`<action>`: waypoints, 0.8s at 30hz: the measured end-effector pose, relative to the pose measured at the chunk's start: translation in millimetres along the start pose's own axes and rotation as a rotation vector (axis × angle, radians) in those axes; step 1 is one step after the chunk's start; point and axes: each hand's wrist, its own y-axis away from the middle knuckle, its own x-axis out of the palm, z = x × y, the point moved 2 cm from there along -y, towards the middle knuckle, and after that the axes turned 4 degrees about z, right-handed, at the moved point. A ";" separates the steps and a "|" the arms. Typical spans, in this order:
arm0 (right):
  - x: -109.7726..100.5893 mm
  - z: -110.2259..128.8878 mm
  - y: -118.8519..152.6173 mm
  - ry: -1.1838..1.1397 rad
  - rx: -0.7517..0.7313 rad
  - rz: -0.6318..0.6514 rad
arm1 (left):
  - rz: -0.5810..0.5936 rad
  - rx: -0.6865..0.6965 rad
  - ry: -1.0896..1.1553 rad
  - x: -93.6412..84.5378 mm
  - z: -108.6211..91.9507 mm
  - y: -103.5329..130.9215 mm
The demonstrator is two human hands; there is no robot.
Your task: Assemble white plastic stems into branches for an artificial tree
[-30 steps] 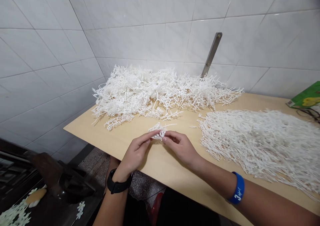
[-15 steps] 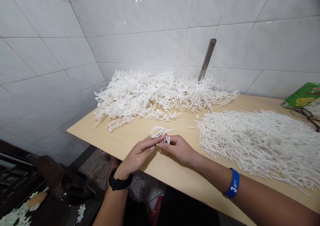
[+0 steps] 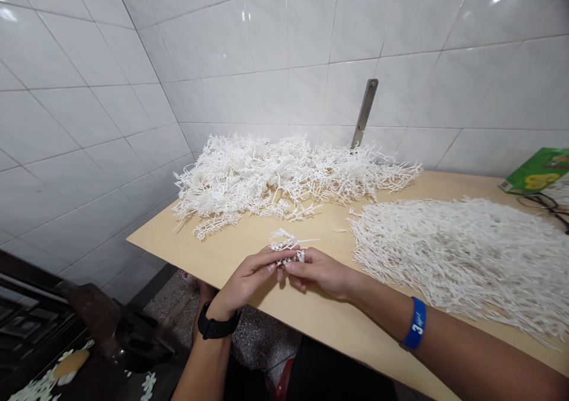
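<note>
Near the table's front edge, my left hand (image 3: 254, 275) is closed around a white branched plastic sprig (image 3: 284, 241), whose thin prongs stick out above the fingers. My right hand (image 3: 323, 272) meets it from the other side and pinches the sprig's short tips between thumb and fingers. Part of the sprig is hidden behind the fingers. Beyond the hands lies a tangled heap of similar white sprigs (image 3: 284, 173). To the right spreads a wide, flat pile of loose thin white pieces (image 3: 453, 259).
The tan tabletop (image 3: 178, 232) ends at a tiled wall (image 3: 267, 57) with a metal bracket (image 3: 365, 114). A green box (image 3: 531, 170) stands at the far right. Dark furniture (image 3: 115, 336) with white flower pieces (image 3: 149, 383) is at lower left.
The view has tilted slightly upward. Both hands stay together on the sprig, and the fingers of my right hand have shifted a little, with more fingertips showing below.
</note>
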 end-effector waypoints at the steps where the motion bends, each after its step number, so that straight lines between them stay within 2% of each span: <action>1: 0.8 -1.6 -0.1 -0.048 0.023 0.019 | 0.007 -0.006 0.003 -0.3 0.2 0.7; 6: 2.4 -8.6 -1.7 -0.061 0.031 0.043 | 0.014 -0.016 0.043 1.4 -1.3 2.5; 8: 3.0 -11.3 -1.6 -0.023 0.029 0.017 | -0.073 -0.021 0.095 1.5 1.3 1.4; 11: 5.8 -16.8 -0.8 -0.013 0.033 -0.061 | -0.304 -0.067 0.215 -0.9 10.3 -1.7; 12: 7.6 -18.7 -0.6 -0.023 0.024 -0.086 | -0.344 -0.084 0.242 -1.2 12.9 -3.1; 13: 9.8 -20.5 -0.3 -0.036 0.009 -0.108 | -0.335 -0.099 0.245 -0.6 14.3 -4.7; 14: 12.5 -21.8 0.1 -0.044 -0.009 -0.123 | -0.277 -0.106 0.219 0.8 14.2 -6.3; 17: 22.4 -22.7 1.6 -0.001 -0.041 -0.120 | 0.003 -0.102 0.092 9.2 7.1 -8.1; 20: 31.6 -19.4 2.9 0.131 -0.041 -0.066 | 0.205 -0.132 0.187 19.9 -1.5 -5.4; 22: 34.5 -18.2 2.2 0.173 -0.028 -0.056 | 0.204 -0.175 0.265 25.8 -4.0 -4.5; 24: 34.7 -19.6 0.1 0.148 -0.013 -0.068 | 0.082 -0.211 0.280 29.3 -3.4 -5.0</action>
